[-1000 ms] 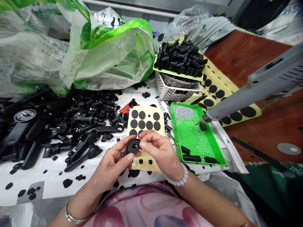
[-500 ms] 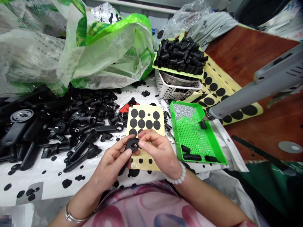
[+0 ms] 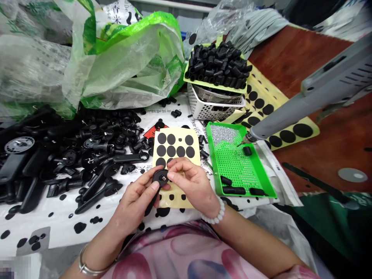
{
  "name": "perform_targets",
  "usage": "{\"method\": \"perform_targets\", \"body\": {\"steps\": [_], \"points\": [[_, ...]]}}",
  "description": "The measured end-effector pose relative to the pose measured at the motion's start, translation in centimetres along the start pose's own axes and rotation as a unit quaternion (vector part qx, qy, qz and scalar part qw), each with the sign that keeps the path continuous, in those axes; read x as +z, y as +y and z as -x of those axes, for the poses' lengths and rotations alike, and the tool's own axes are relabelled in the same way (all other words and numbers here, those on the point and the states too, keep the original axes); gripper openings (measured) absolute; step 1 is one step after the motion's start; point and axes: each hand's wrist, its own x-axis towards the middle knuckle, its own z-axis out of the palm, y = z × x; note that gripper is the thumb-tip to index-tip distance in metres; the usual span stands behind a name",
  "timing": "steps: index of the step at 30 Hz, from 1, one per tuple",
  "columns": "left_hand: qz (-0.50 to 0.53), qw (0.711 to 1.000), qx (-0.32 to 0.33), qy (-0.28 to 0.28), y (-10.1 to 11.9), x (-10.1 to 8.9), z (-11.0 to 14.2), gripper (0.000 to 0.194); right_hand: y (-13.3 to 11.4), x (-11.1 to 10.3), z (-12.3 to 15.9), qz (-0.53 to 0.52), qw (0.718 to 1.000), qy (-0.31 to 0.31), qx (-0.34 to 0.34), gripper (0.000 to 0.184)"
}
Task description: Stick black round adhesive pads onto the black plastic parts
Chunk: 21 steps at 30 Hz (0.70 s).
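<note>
My left hand (image 3: 130,203) grips a black crank handle (image 3: 158,177) with a round, disc-like head and a small metal piece near its middle. The handle's arm slants down and is partly covered by that hand. On the right edge of the head, the thumb and fingers of my right hand (image 3: 193,184) are pinched together; whether something small sits between them is hidden. Beneath both hands lies a yellow sheet of round black stickers (image 3: 176,145), with some spots bare. A pile of similar black handles (image 3: 101,174) and small black parts spreads to the left.
On the right stands a green tray (image 3: 232,166) with small silver screws and a few black tubes. A grey electric screwdriver (image 3: 279,116) hangs over it. Behind are a white basket (image 3: 200,106), a heap of black tubes (image 3: 217,64) and green-white plastic bags (image 3: 124,69).
The round head has tilted and turned slightly between my hands, its arm now pointing more downward. Both hands keep their hold; the whole view has shifted a little.
</note>
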Motion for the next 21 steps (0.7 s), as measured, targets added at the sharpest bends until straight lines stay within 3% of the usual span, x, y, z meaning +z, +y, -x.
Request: {"method": "perform_targets", "body": {"steps": [10,21], "points": [[-0.026,1.0,0.011,0.013,0.22,0.48,-0.04,0.055,-0.48,0.34,0.28,0.057,0.998,0.025,-0.03,0.007],[-0.081,0.995,0.033,0.044,0.07,0.43,0.42,0.052,-0.74,0.62,0.95,0.204,0.969,0.057,-0.131,0.007]]}}
